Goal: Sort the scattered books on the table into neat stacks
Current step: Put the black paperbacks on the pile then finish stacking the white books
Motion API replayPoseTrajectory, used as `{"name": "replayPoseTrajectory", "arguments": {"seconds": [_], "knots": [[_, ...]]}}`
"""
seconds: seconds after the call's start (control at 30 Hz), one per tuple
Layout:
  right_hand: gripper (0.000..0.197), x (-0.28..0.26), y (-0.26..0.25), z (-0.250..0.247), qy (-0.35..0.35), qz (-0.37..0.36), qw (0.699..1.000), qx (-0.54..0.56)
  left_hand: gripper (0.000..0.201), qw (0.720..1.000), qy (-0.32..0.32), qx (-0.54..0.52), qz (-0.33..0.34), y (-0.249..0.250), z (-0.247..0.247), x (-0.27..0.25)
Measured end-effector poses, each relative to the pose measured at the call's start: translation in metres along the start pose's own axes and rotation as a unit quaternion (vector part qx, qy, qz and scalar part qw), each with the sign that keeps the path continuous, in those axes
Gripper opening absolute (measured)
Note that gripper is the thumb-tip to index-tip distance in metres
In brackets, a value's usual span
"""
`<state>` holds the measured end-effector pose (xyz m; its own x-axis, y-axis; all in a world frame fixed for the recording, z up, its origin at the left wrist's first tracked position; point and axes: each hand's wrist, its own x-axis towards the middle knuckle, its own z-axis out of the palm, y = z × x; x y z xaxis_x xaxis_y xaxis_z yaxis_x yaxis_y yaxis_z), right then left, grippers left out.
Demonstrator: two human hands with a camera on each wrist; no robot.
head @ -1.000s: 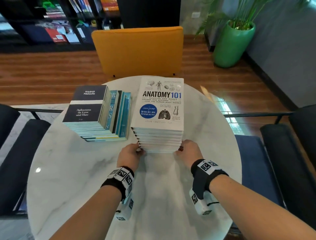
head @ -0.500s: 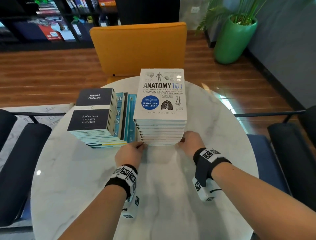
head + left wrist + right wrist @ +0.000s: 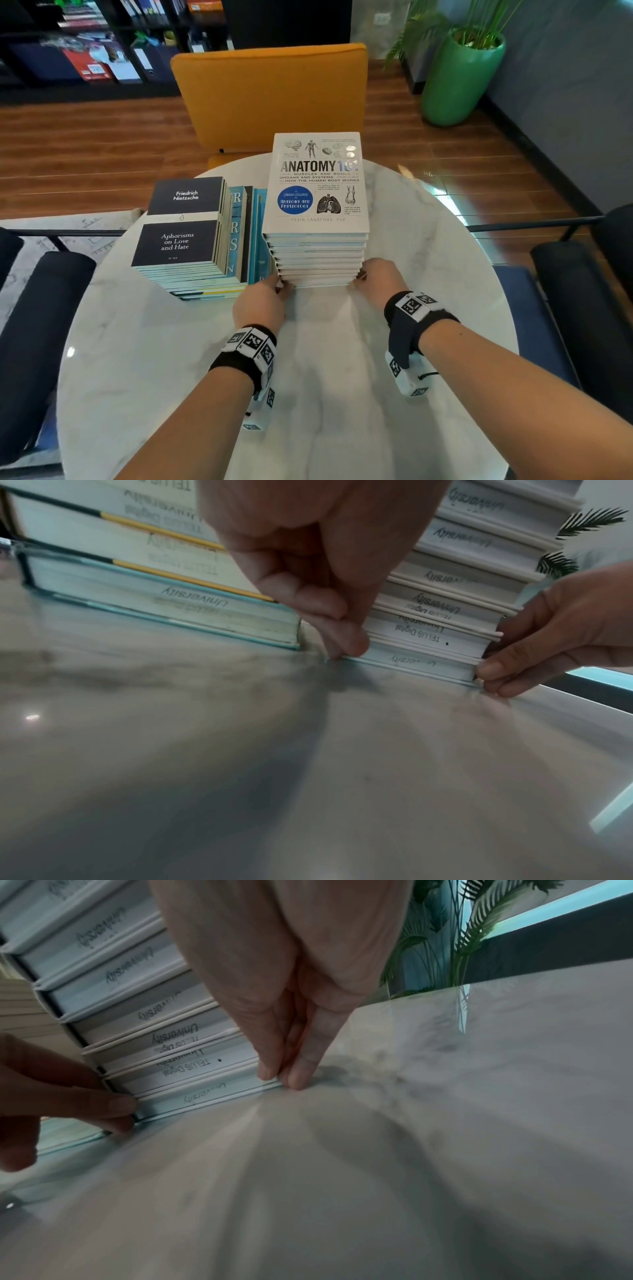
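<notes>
A tall stack of white books [image 3: 315, 192] topped by "Anatomy 101" stands in the middle of the round marble table [image 3: 342, 394]. My left hand [image 3: 282, 287] grips its near-left bottom corner, and my right hand [image 3: 359, 277] grips the near-right one. In the left wrist view my left hand [image 3: 342, 642] has curled fingers at the lowest book [image 3: 411, 661], and the right hand [image 3: 493, 674] pinches the far corner. In the right wrist view my right hand [image 3: 287, 1077] touches the same book [image 3: 202, 1093] where it meets the table. A lower stack [image 3: 181, 240] under a black Nietzsche book lies on the left.
Several teal books [image 3: 239, 233] stand on edge between the two stacks, close to my left hand. An orange chair [image 3: 270, 99] faces the table's far edge. Dark armchairs [image 3: 41, 325] flank both sides. A green plant pot [image 3: 459, 75] stands on the floor at the back right.
The white stack has slid away from me toward the far edge and closer to the teal books. Both hands stayed on its near bottom corners.
</notes>
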<state>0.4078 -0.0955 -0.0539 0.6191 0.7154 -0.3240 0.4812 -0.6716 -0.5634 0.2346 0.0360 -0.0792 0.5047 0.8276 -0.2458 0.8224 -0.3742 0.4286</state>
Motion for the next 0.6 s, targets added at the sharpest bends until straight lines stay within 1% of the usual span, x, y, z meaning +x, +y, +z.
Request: {"name": "replayPoseTrajectory", "arguments": {"seconds": [0.1,0.23,0.43,0.6], "knots": [[0.021,0.005,0.005,0.000,-0.016,-0.025,0.999,-0.012,0.031,1.000,0.002,0.010,-0.003,0.004,-0.002,0.004],[0.023,0.010,0.007,-0.001,-0.031,-0.042,0.998,-0.036,0.029,1.000,-0.003,0.011,-0.002,0.005,-0.003,0.005],[0.023,0.012,0.007,-0.001,-0.035,-0.043,0.997,-0.044,0.028,1.000,-0.002,0.000,-0.003,0.005,-0.002,0.004],[0.024,0.010,0.005,0.001,-0.035,-0.031,0.998,-0.052,0.027,1.000,0.002,-0.016,-0.010,0.005,0.000,0.003]]}}
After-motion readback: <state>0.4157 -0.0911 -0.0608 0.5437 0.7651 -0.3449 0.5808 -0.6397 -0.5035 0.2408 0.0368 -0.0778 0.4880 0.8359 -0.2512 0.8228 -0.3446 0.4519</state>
